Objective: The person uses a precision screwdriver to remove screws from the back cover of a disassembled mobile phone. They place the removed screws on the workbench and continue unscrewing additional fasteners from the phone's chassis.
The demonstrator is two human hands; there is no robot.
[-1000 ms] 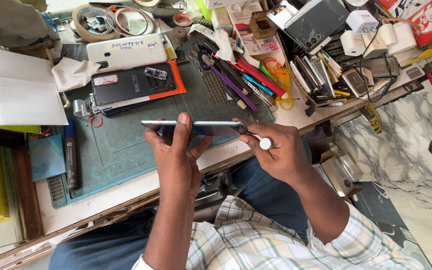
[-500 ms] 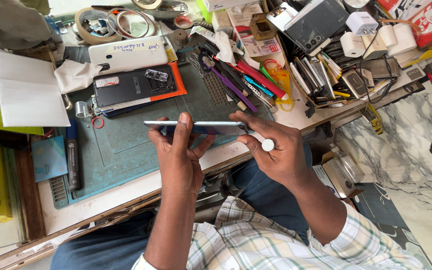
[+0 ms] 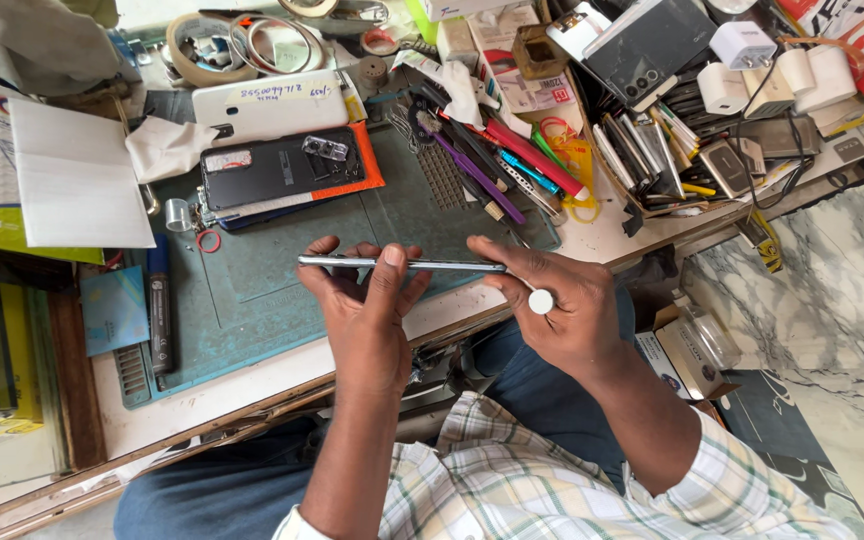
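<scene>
At frame centre our left hand (image 3: 367, 300) grips the phone (image 3: 402, 264) edge-on; our right hand (image 3: 562, 300) pinches a white-capped tool (image 3: 540, 300) at its end — seam-opening step, we judge; next needs steady, shallow leverage.

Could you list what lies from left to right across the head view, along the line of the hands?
Blue card → black marker pen → left hand gripping the edge-on phone → right hand with a white-tipped tool → open cardboard box → marble floor.
</scene>
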